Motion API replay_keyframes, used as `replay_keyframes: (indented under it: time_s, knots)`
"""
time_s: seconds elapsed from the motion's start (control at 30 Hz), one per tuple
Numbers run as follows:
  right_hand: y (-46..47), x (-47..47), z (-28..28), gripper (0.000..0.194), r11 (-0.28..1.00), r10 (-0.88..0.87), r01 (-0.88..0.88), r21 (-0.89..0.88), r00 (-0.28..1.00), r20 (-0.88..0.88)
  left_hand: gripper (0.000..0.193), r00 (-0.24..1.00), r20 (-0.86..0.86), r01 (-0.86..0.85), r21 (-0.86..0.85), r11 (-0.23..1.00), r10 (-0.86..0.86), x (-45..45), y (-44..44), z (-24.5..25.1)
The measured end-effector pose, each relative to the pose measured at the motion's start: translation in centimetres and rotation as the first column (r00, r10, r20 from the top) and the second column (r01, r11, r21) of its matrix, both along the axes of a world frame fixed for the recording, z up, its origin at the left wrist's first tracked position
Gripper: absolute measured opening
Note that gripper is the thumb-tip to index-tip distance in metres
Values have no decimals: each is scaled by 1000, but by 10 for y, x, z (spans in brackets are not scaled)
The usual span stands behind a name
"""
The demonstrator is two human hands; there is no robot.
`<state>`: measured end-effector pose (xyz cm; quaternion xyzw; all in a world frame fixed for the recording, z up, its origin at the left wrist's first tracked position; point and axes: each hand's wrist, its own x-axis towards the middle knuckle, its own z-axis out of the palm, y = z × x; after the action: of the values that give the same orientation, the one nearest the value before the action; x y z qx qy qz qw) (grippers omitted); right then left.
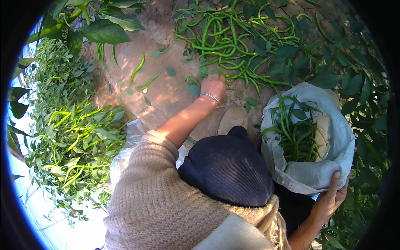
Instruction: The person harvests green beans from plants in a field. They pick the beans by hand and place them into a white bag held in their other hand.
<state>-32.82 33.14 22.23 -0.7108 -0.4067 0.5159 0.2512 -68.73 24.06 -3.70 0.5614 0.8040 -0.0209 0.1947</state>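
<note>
At the near edge of a heap of long green chili peppers [225,40] on the soil, my left hand [214,86] reaches down, a bracelet [210,97] on its wrist. Its fingertips are hidden, so whether they grip a pepper does not show. Low on the right, my right hand [331,197] grips the rim of a white woven sack [340,153]. The sack's mouth is wide, with green chili peppers [295,134] and some leaves inside. A few peppers hang across its far rim.
Loose chili peppers [136,69] and fallen leaves lie on the bare soil [165,59]. Pepper plants [78,137] stand left, with leafy branches [104,29] overhead and foliage [362,90] right. Clear plastic [129,140] sits by my left arm; a shoe [232,118] is before my knee.
</note>
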Motion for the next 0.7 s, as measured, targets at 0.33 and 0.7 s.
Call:
replay_keyframes:
  time_s: [0.33, 0.7]
  knots:
    - [-1, 1, -2, 44, 999, -12, 11, 31, 1000, 8, 24, 816, 515, -394, 167, 904, 261, -7, -10, 9]
    - [-4, 3, 0, 42, 1000, -12, 12, 25, 1000, 2, 19, 758, 618, 68, 245, 967, -210, 35, 28, 63]
